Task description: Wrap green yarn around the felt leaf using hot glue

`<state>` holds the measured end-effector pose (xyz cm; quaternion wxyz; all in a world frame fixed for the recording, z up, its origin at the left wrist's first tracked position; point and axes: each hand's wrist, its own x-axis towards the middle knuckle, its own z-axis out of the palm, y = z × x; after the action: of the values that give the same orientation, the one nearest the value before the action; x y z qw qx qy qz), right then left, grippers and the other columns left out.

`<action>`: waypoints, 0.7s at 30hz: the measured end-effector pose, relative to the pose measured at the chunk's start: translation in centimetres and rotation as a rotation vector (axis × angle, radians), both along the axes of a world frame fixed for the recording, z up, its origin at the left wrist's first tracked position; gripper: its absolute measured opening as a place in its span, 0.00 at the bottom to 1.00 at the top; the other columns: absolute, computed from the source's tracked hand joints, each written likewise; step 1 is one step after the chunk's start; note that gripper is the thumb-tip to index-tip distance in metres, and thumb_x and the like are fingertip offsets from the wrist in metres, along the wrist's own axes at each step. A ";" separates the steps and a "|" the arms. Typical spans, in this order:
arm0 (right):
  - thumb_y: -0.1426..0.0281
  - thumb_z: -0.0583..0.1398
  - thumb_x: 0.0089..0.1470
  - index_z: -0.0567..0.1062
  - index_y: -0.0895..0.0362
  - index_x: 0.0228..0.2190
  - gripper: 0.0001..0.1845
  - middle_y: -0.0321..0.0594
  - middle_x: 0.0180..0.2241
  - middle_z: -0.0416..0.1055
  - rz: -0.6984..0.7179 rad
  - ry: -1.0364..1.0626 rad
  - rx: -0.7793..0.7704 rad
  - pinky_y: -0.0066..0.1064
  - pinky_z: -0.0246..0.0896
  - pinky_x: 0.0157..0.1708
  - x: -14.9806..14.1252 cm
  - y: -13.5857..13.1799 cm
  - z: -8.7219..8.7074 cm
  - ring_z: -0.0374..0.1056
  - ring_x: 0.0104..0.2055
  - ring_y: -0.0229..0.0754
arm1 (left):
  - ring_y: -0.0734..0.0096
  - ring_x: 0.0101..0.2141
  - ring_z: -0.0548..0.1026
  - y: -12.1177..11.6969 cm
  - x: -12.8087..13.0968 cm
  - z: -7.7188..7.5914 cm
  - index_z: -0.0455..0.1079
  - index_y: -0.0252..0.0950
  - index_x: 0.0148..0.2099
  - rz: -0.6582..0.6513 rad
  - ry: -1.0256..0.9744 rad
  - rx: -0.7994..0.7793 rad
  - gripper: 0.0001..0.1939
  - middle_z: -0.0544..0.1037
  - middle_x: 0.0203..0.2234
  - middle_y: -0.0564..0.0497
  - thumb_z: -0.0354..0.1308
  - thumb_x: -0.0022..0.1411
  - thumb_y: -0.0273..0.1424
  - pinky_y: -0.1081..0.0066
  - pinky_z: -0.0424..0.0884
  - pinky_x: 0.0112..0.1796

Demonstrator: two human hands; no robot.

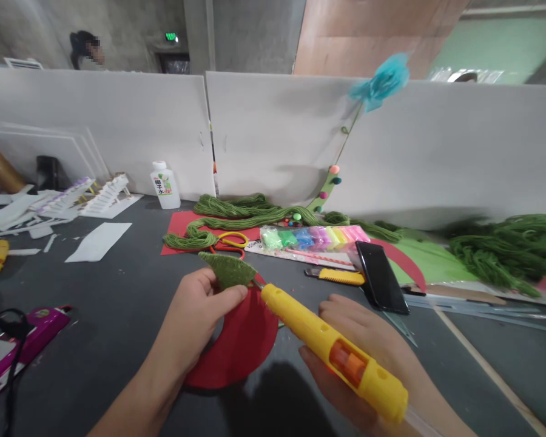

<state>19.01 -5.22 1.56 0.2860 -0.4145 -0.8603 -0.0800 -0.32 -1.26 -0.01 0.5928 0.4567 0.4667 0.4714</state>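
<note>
Between the thumb and fingers of my left hand (207,306) is a red paper ring (241,349), whose upper end is wrapped in green yarn (232,270). My right hand (359,352) is closed round a yellow hot glue gun (309,321), with a clear glue stick (418,422) poking from its back end. The gun's metal nozzle (258,283) meets the edge of the green-wrapped part, though whether it touches cannot be made out. My right fingers are partly hidden behind the gun.
Scissors (230,241), green yarn skeins (250,209), packed coloured clay (313,237), a yellow cutter (341,277) and a black phone (382,277) lie beyond my hands. A purple power strip (31,346) is at left. A white bottle (165,185) stands by the partition (273,133).
</note>
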 end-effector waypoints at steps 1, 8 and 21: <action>0.75 0.54 0.46 0.56 0.54 0.17 0.12 0.31 0.15 0.57 0.001 -0.001 -0.002 0.29 0.48 0.20 0.0 0.0 0.0 0.55 0.16 0.34 | 0.64 0.31 0.76 0.0 0.0 0.0 0.74 0.34 0.37 0.002 0.004 -0.006 0.10 0.81 0.30 0.48 0.61 0.51 0.30 0.70 0.69 0.32; 0.74 0.54 0.45 0.55 0.53 0.17 0.12 0.31 0.15 0.57 -0.012 0.005 -0.048 0.29 0.48 0.19 -0.1 0.2 0.1 0.55 0.17 0.35 | 0.64 0.31 0.76 0.1 0.0 -0.1 0.74 0.34 0.37 0.006 0.003 -0.013 0.09 0.81 0.30 0.49 0.62 0.51 0.30 0.70 0.69 0.32; 0.74 0.54 0.46 0.56 0.54 0.17 0.13 0.31 0.15 0.56 -0.003 0.008 0.007 0.28 0.51 0.20 0.1 0.3 -0.3 0.54 0.17 0.33 | 0.64 0.31 0.75 0.1 0.1 0.1 0.74 0.33 0.36 0.005 0.000 -0.020 0.09 0.80 0.30 0.48 0.62 0.50 0.29 0.69 0.68 0.34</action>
<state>19.15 -4.96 1.21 0.2908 -0.4148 -0.8583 -0.0818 -0.24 -1.19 0.04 0.5959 0.4497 0.4726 0.4683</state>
